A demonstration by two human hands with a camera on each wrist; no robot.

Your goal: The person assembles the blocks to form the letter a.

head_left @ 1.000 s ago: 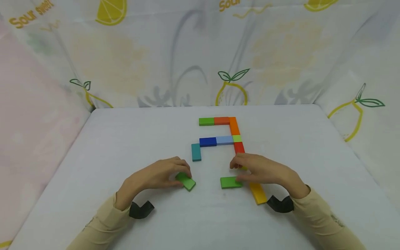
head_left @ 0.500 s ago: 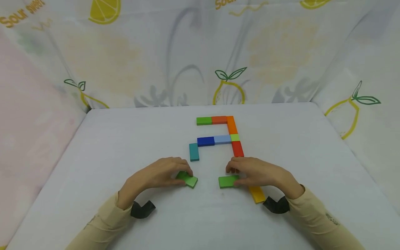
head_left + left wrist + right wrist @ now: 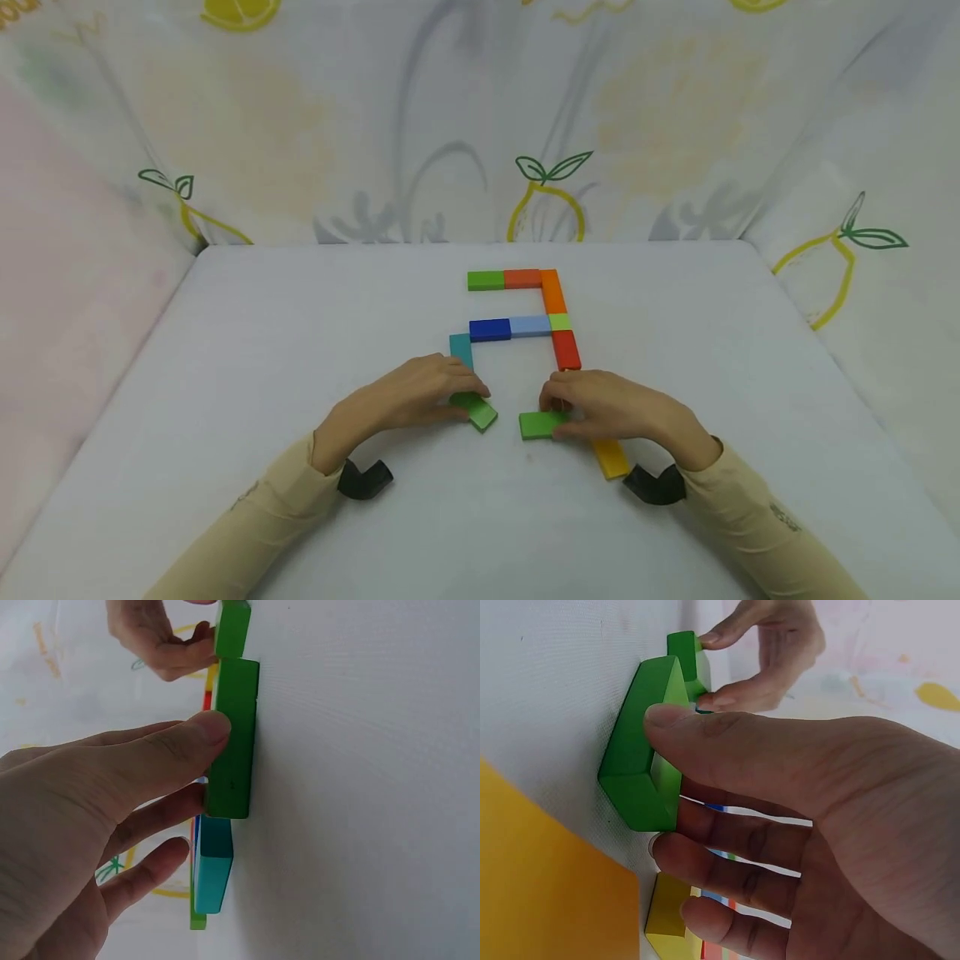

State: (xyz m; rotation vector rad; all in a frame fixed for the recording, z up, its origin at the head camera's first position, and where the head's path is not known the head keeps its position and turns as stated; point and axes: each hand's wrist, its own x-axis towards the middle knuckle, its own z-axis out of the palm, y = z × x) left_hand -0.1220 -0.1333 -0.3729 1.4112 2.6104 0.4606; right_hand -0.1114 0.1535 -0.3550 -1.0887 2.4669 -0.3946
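Note:
My left hand [image 3: 412,393] pinches a green block [image 3: 484,416] between thumb and fingers. The block lies at a slant at the near end of the teal block [image 3: 461,348], whose near part the hand hides in the head view. To the right, my right hand [image 3: 618,406] pinches a second green block [image 3: 533,426], thumb on its near long face [image 3: 626,746]. A short gap separates the two green blocks in the head view. Beyond the right hand's fingers a yellow block [image 3: 667,906] shows in the right wrist view; the hand covers it in the head view.
A red block [image 3: 566,351], lime block [image 3: 560,322] and orange block [image 3: 553,292] run away from the right hand. Light blue [image 3: 530,326] and dark blue [image 3: 490,330] blocks branch left. Red-orange [image 3: 522,279] and green [image 3: 486,281] blocks line the far end. An amber block [image 3: 612,461] lies nearest.
My left hand has carried its green block right and slightly forward, up to the teal block. The right hand stays at its green block with little movement. The head view has shifted slightly.

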